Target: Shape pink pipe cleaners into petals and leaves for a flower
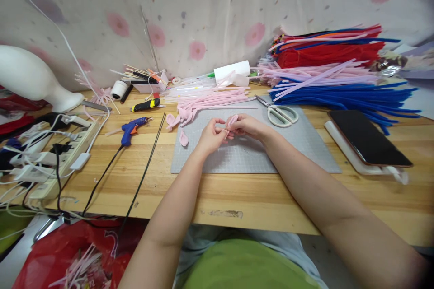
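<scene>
Over the grey cutting mat (305, 153), my left hand (214, 137) and my right hand (247, 126) meet with fingers pinched together. Between them is a pink pipe cleaner (233, 120), bent into a small loop that rises by the right fingers. The left fingertips close on its lower end, partly hidden. Left of my hands, a finished-looking pink petal shape (183, 138) lies on the mat's edge. More pink looped pieces (173, 121) sit behind it, near a bundle of straight pink pipe cleaners (220, 98). Scissors (280, 114) with pale green handles rest at the mat's back.
A blue glue gun (130, 131) and a yellow-black cutter (145, 105) lie left, near a power strip (68, 156) with tangled cords. Blue pipe cleaners (339, 95) are piled at the back right. A phone (369, 137) lies at right. A red bag (44, 257) hangs below the table edge.
</scene>
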Available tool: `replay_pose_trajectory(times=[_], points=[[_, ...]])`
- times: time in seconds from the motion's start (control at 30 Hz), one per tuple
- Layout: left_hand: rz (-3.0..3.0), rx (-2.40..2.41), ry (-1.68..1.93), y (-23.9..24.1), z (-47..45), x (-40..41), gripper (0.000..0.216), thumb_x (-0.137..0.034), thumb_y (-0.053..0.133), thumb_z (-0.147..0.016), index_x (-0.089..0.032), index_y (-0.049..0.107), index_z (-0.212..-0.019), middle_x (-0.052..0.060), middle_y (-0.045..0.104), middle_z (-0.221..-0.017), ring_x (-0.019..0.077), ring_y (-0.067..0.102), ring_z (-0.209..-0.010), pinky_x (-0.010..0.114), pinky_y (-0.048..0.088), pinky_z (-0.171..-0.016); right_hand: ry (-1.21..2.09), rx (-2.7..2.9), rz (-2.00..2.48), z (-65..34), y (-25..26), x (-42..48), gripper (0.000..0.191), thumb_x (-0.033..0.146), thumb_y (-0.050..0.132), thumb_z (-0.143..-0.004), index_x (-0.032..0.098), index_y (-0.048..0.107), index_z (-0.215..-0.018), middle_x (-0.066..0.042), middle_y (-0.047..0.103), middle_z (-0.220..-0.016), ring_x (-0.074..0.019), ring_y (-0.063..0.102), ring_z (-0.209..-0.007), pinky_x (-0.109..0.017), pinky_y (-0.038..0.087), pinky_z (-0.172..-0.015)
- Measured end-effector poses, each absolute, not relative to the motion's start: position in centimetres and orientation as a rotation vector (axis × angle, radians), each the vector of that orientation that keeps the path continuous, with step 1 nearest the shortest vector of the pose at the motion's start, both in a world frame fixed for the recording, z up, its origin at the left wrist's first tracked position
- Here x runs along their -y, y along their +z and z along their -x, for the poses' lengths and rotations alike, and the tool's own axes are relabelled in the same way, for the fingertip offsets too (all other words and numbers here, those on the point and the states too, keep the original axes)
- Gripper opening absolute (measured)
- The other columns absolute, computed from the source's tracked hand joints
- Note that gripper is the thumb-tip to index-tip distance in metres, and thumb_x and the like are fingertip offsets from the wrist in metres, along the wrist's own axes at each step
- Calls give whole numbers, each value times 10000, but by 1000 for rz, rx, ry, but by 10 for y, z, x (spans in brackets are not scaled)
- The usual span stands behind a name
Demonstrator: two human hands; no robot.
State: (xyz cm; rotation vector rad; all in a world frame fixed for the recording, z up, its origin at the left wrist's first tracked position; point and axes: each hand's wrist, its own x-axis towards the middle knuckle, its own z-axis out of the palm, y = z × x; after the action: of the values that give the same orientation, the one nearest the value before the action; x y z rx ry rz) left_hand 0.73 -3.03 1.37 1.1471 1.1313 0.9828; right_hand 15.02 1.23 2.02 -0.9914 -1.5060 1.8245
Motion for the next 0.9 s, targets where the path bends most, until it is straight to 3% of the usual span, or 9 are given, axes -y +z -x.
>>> replay_pose_trajectory(times=[0.13,0.27,0.4,0.5,0.67,0.9], points=[[-1104,-1132,1005,15,-5,27,292,-116,560,-652,-180,411,-896,-21,626,-576,139,632,-590,243,463,-586,1854,1442,944,-146,18,-12,166,228,641,-560,148,537,-662,21,502,-494,-64,395,-435,-203,202,-406],[-940,-1222,1479,12,-6,20,326,-143,552,-699,-194,413,-989,-3,657,-689,128,642,-728,233,458,-667,1544,1138,1022,-132,8,-12,318,327,676,-587,201,492,-813,28,537,-650,-81,480,-564,-202,341,-490],[-777,-1155,1641,10,-13,21,403,-168,577,-724,-198,420,-1094,43,672,-867,130,610,-944,253,436,-826,1499,1299,1032,-116,1,-7,272,368,643,-619,191,517,-782,-4,559,-742,-99,506,-640,-230,402,-552],[-702,-1087,1635,9,-19,23,398,-166,593,-722,-187,441,-1089,53,668,-896,132,580,-1017,266,416,-886,1266,1494,1052,-110,0,-1,199,349,608,-657,186,543,-752,-12,586,-751,-116,519,-664,-266,421,-628],[-668,-1049,1596,7,-20,24,363,-169,630,-679,-153,508,-1021,44,672,-845,133,622,-898,281,423,-876,860,1630,1220,-111,-1,5,143,314,527,-742,187,593,-742,-23,619,-720,-137,540,-667,-284,397,-669],[-813,-1193,1460,6,-7,20,165,-227,665,-601,-123,641,-728,29,660,-741,121,602,-737,257,434,-759,1016,1802,1141,-128,5,-6,180,327,544,-721,166,625,-731,-18,619,-680,-123,529,-627,-255,393,-616]])
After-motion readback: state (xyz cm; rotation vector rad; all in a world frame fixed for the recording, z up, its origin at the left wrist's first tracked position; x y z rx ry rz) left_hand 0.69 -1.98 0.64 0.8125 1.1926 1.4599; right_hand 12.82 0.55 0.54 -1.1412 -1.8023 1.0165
